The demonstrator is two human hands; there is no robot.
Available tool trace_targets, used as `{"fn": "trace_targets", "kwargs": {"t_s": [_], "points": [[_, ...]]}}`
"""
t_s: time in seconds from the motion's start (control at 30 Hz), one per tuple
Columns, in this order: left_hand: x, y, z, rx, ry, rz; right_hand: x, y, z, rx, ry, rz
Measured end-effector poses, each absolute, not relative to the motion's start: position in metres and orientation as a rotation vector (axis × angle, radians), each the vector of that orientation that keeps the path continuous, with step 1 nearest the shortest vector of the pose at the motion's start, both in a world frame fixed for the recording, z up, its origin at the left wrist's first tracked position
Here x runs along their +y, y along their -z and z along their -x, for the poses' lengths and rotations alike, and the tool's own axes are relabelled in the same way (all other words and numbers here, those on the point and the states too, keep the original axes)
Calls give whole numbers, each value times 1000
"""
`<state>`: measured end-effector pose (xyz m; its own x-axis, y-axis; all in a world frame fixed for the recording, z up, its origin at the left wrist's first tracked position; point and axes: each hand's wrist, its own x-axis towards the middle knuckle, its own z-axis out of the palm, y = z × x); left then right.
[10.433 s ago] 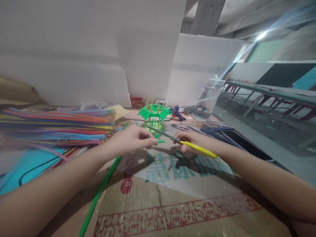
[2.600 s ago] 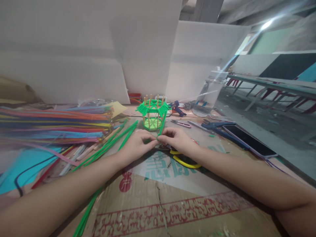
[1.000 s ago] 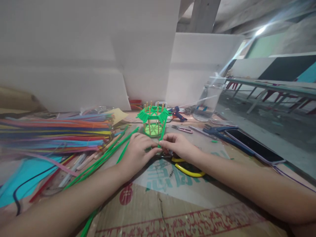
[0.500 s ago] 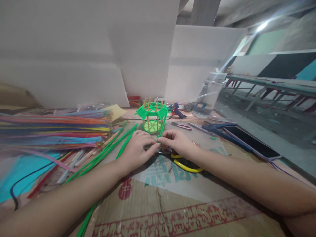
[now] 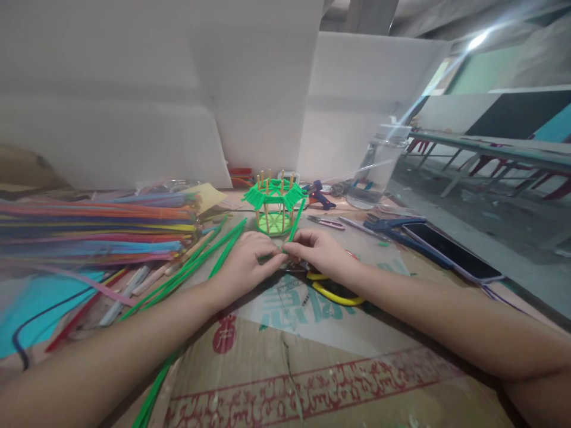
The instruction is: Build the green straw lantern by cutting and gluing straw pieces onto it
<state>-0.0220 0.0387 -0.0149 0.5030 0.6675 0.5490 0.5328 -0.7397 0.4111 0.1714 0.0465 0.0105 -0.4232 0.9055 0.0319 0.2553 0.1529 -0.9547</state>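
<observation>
A short green pipe cleaner [image 5: 297,220] stands up at a slant from the pinched thumb and fingers of my right hand [image 5: 319,252]. My left hand [image 5: 250,258] is closed too, its thumb and forefinger meeting the right fingertips at the pipe cleaner's lower end; that end is mostly hidden. Just beyond both hands is a small pavilion model [image 5: 274,202] with thin wooden posts, a green fringed roof and a round green base. Yellow-handled scissors [image 5: 339,295] lie under my right wrist. Long green pipe cleaners [image 5: 191,279] run beneath my left forearm.
Bundled coloured pipe cleaners [image 5: 98,229] lie at left over blue sheet [image 5: 57,315]. Behind the model is a glue gun [image 5: 322,196]. Thread snips [image 5: 326,223], blue pliers [image 5: 392,226], a phone [image 5: 452,252] and a clear bottle [image 5: 377,166] are on the right. White boards [image 5: 263,89] stand behind.
The short green pipe cleaner leans a little more to the right and reaches higher beside the model. Both hands remain together in nearly the same spot; the view has shifted slightly.
</observation>
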Motion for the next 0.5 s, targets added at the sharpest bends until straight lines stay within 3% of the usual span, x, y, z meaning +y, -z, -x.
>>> {"fn": "trace_targets", "kwargs": {"t_s": [0.5], "points": [[38, 9, 24, 1020, -1014, -2447, 49, -9, -171, -1783, -1280, 1149]]}}
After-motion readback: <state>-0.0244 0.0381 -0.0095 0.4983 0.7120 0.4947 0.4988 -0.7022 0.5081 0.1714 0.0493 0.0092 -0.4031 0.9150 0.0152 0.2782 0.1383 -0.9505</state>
